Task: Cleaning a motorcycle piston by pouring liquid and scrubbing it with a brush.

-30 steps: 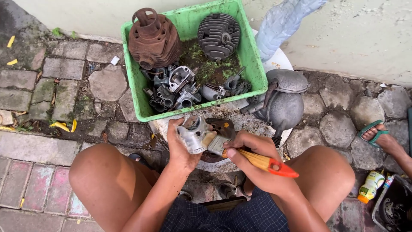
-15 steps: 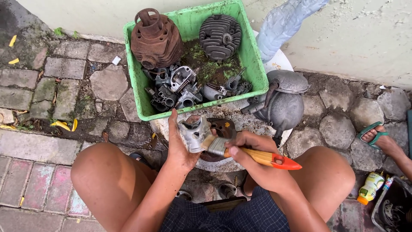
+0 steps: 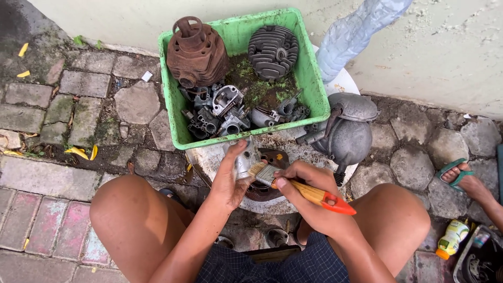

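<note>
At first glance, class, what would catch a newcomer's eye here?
The green crate of grimy engine parts at top centre, with a rusty finned cylinder in its corner. Below it, the left hand holds a small metal part while the right hand brushes it with a paintbrush.

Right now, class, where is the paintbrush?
In the head view, the paintbrush is low in the centre, held in the right hand, its bristles against the metal part in the left hand.

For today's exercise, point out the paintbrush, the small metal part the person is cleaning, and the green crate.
paintbrush (image 3: 309,193): head view, on its wooden handle.
small metal part (image 3: 244,161): head view, on its grey body above the bristles.
green crate (image 3: 315,89): head view, on its right wall.
</note>
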